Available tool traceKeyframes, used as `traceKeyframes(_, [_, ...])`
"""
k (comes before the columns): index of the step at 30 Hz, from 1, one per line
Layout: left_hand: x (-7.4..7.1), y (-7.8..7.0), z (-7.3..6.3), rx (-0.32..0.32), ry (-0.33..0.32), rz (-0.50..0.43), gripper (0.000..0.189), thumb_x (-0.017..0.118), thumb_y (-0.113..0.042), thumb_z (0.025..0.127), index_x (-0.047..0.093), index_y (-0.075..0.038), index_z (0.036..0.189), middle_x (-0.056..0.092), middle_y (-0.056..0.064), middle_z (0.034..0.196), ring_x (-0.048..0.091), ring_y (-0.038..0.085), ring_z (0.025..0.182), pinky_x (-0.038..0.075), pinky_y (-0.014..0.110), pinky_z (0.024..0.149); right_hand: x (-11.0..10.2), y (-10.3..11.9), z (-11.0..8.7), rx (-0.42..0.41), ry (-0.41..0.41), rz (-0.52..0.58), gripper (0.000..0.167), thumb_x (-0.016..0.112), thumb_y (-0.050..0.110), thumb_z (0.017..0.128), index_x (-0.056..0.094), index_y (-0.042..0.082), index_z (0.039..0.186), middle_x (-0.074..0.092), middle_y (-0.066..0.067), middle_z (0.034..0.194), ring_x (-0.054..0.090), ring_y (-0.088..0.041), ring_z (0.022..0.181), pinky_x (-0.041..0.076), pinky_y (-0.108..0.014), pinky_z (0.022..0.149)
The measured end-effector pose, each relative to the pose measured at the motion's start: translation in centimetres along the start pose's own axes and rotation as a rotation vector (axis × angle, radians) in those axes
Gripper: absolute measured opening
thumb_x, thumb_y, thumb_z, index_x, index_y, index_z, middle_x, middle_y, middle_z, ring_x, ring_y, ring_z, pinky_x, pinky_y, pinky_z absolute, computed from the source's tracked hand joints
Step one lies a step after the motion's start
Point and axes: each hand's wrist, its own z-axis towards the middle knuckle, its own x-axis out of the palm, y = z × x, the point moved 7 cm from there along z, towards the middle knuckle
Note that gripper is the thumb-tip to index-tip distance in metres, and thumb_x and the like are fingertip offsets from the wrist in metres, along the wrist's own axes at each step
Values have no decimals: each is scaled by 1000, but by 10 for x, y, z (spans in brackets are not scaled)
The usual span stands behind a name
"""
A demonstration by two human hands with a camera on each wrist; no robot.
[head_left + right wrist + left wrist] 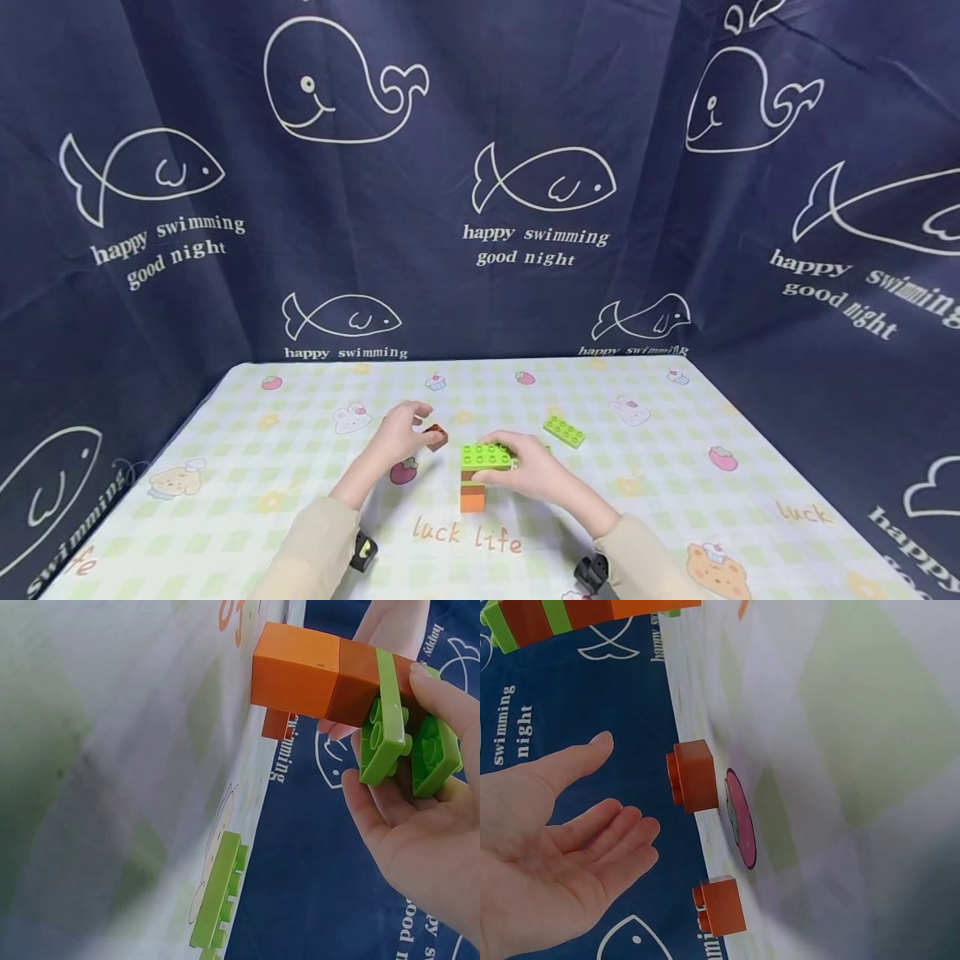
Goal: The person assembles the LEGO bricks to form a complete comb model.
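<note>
- I see the right hand [531, 468] gripping the upper part of one five-layer block tower [471, 490], upright on the tablecloth [240, 492].
- Left hand [395, 439]: loosely spread, holding nothing, near two brown bricks [699, 778].
- At least one loose green brick [564, 431] lies beyond.

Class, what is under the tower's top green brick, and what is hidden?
Under the top green brick: an upper brown brick, a lower green brick, a lower brown brick, then an orange block. The right hand partly covers the upper layers; joined faces cannot be seen.
</note>
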Motion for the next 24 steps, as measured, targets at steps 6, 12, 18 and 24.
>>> traceKeyframes(6, [1, 4, 4, -17, 6, 8, 45, 77, -15, 77, 60, 6, 113, 63, 18, 108, 61, 33, 98, 53, 41, 83, 2, -1, 0, 15, 13, 28, 43, 74, 40, 78, 63, 16, 113, 66, 7, 100, 57, -6, 84, 48, -23, 78])
traceKeyframes(12, [6, 11, 9, -59, 26, 32, 47, 78, -17, 75, 60, 5, 114, 63, 17, 110, 61, 31, 99, 53, 40, 83, 2, -2, 0, 25, 16, 37, 45, 74, 40, 78, 63, 16, 114, 67, 6, 100, 59, -8, 87, 48, -25, 80])
traceKeyframes(18, [11, 12, 11, -76, 66, 77, 50, 79, -20, 74, 61, 4, 113, 64, 16, 109, 61, 29, 97, 53, 39, 81, 2, -3, 1, 30, 30, 57, 45, 75, 37, 78, 63, 13, 114, 67, 4, 97, 59, -8, 84, 49, -23, 77])
traceKeyframes(24, [14, 13, 10, -76, 88, 91, 48, 80, -18, 73, 61, 5, 111, 65, 16, 108, 62, 27, 92, 53, 39, 81, 3, -4, 1, 34, 47, 84, 43, 76, 34, 77, 64, 13, 113, 67, 4, 94, 58, -6, 80, 48, -22, 74])
